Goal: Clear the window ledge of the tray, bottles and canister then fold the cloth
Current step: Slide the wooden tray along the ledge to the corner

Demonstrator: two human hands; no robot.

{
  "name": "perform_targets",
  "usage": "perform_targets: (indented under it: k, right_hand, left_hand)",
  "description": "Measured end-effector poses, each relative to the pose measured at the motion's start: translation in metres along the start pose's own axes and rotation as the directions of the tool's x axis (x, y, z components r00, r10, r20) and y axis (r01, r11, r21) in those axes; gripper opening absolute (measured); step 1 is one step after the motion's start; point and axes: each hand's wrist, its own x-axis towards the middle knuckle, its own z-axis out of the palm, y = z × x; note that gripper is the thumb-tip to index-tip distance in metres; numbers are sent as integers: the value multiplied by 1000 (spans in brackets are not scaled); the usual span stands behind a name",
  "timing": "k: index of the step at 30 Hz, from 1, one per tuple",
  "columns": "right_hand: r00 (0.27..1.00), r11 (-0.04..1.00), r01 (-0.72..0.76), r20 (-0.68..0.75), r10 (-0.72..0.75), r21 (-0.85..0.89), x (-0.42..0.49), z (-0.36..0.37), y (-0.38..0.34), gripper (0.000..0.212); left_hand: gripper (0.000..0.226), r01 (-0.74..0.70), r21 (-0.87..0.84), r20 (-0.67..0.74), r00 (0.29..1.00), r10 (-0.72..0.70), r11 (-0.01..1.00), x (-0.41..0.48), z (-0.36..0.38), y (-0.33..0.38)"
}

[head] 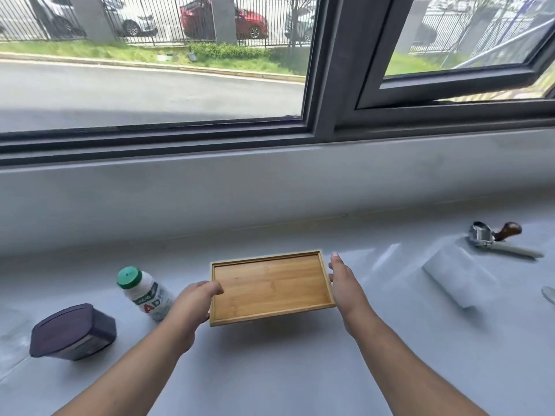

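A bamboo tray [270,285] is held a little above the pale ledge cloth [285,364], its shadow showing beneath it. My left hand [195,304] grips the tray's left edge, thumb on top. My right hand [345,283] holds the right edge with fingers stretched along it. A white bottle with a green cap [144,291] stands tilted just left of my left hand. At the far left sits a dark purple lidded canister [73,331].
A white roll [459,277] lies to the right on the ledge. Behind it rests a metal tool with a brown wooden handle [492,235]. The dark window frame [327,124] runs along the back above a grey sill.
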Motion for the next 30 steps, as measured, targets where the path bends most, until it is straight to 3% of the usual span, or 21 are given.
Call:
perform_targets:
  k: [4,7,13,18,26,30]
  right_hand:
    - [1000,1000,-14,-5,14,9,39,-15,-7,63]
    - [999,999,-42,-9,42,28,67,-25,-10,68]
    - [997,997,-82,-2,82,6,118,-34,-23,95]
    - [996,996,-94,-4,94,3,152,-31,-31,108]
    - [992,993,-122,-12,122,0,187,-24,-33,102]
    - [993,994,-113,-26,113,0,201,-22,-39,88]
  left_hand:
    - [11,12,2,-7,1000,-12,1000,26,28,20]
    - [41,37,-4,8,999,-37,999,41,46,33]
    - [63,67,-19,-9,998,-68,998,76,77,57]
    - [65,95,-26,-6,995,-95,995,104,92,63]
    - [67,109,-43,-21,994,-110,993,132,101,67]
    - [65,100,-29,-27,995,-100,995,152,104,69]
